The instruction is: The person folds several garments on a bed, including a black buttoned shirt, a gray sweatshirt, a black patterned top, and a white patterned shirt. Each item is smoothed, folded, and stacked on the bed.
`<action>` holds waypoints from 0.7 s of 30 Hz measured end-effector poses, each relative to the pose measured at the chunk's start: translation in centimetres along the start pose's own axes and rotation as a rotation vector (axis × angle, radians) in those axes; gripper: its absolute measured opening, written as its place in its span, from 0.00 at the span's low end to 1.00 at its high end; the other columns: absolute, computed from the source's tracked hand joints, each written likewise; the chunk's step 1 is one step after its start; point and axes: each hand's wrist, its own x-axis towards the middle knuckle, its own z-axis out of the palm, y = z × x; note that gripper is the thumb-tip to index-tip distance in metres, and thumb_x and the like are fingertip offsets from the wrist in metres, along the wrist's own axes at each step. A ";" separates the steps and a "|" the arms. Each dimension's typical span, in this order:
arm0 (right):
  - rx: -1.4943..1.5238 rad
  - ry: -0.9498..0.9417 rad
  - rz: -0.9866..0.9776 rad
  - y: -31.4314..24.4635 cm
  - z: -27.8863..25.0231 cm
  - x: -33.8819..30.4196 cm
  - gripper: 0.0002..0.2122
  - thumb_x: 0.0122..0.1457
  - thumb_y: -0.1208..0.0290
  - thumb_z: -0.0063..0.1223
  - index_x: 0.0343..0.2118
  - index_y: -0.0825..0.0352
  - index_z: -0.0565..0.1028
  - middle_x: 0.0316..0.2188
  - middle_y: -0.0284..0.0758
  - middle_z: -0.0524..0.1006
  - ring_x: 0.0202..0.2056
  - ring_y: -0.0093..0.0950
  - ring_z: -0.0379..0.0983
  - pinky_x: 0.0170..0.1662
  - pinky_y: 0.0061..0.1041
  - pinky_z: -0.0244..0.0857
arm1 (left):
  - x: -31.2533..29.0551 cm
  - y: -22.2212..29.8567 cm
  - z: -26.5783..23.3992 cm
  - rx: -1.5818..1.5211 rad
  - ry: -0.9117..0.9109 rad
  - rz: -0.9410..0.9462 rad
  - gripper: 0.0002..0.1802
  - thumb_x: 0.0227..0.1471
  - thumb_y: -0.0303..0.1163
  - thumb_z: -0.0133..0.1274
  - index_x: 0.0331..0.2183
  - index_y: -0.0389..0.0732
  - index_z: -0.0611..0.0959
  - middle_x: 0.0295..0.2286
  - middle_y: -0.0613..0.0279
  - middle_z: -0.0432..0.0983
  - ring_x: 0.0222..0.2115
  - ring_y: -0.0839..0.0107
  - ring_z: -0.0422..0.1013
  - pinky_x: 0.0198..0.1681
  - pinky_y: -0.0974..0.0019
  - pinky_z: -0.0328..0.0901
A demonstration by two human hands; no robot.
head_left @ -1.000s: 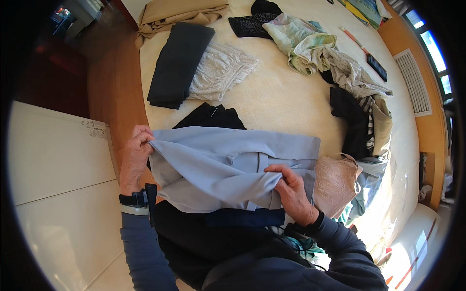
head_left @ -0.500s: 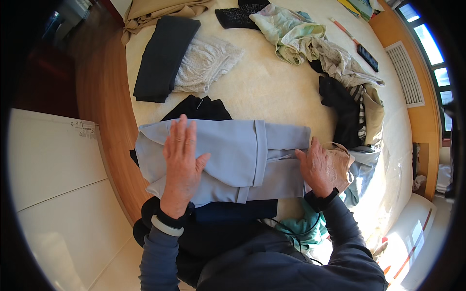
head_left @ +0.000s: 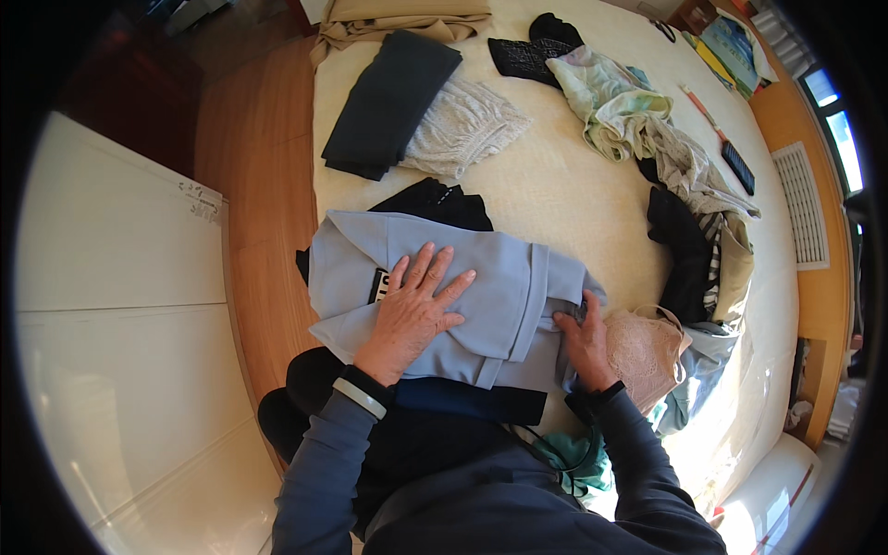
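Across the near side of the cream-coloured bed cover (head_left: 564,208), the left hand (head_left: 412,319) lay palm down with fingers spread, pressing on the smooth light grey-blue garment (head_left: 490,273) without gripping it. The right hand (head_left: 587,347) was partly closed, thumb and fingers bent onto the garment's right end, where the cloth appeared gathered between them. A small black patch with white marks (head_left: 380,285) showed beside the left fingers.

A crumpled black cloth garment (head_left: 435,203) protruded from under the far edge; a dark navy folded cloth (head_left: 481,404) lay along the near edge. Just beside the right hand was a pinkish-beige lace undergarment (head_left: 638,350). Farther off lay a flat charcoal folded cloth (head_left: 393,102), partly over a pale speckled gathered garment (head_left: 467,125).

Risks, in this inspector's judgement: an uneven pull at the right end could have skewed the loose layers; light pressure could have let the slippery cloth slide; the black piece beneath could have been dragged along.
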 end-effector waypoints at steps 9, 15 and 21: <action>0.574 -0.222 0.102 -15.9 -4.3 -4.6 0.20 0.66 0.74 0.59 0.60 0.68 0.70 0.43 0.37 0.80 0.42 0.22 0.77 0.46 0.22 0.72 | -3.7 3.7 0.8 -0.022 -0.022 -0.009 0.45 0.53 0.47 0.69 0.70 0.55 0.70 0.76 0.57 0.46 0.75 0.47 0.43 0.73 0.32 0.46; 0.664 -0.701 -0.084 -25.4 8.2 -3.9 0.25 0.67 0.74 0.59 0.65 0.70 0.65 0.47 0.41 0.79 0.43 0.25 0.77 0.47 0.25 0.73 | -6.0 3.5 -0.1 -1.007 0.168 -0.156 0.40 0.69 0.46 0.54 0.74 0.50 0.58 0.74 0.56 0.49 0.75 0.54 0.47 0.76 0.45 0.46; 0.645 -0.911 -0.226 -27.0 19.1 -6.0 0.40 0.66 0.69 0.63 0.75 0.74 0.51 0.72 0.52 0.60 0.59 0.37 0.72 0.61 0.37 0.69 | -8.7 1.1 0.3 -1.040 0.013 -0.264 0.40 0.75 0.54 0.40 0.76 0.49 0.50 0.73 0.56 0.51 0.74 0.59 0.49 0.75 0.54 0.47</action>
